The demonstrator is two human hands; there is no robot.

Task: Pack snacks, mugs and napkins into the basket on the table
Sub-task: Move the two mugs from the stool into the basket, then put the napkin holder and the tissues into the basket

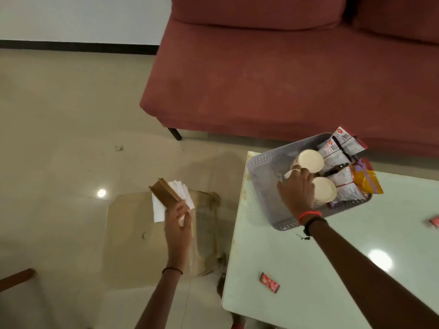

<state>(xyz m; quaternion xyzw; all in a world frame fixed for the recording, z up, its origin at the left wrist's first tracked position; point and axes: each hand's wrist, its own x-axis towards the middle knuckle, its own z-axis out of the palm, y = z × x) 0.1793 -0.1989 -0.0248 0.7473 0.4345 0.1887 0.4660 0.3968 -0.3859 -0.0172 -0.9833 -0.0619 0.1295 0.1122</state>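
A grey perforated basket stands at the far left corner of the pale table. Inside it are two cream mugs turned bottom up, and several snack packets stand along its right side. My right hand reaches into the basket and rests on the mugs, with fingers at a mug handle. My left hand is out over the floor to the left of the table, gripping a brown wooden napkin holder with white napkins in it.
Two small red sachets lie on the table, one near its front left, another at the right edge. A red sofa stands behind the table. A low glass-topped stand is under my left hand. Glossy beige floor lies to the left.
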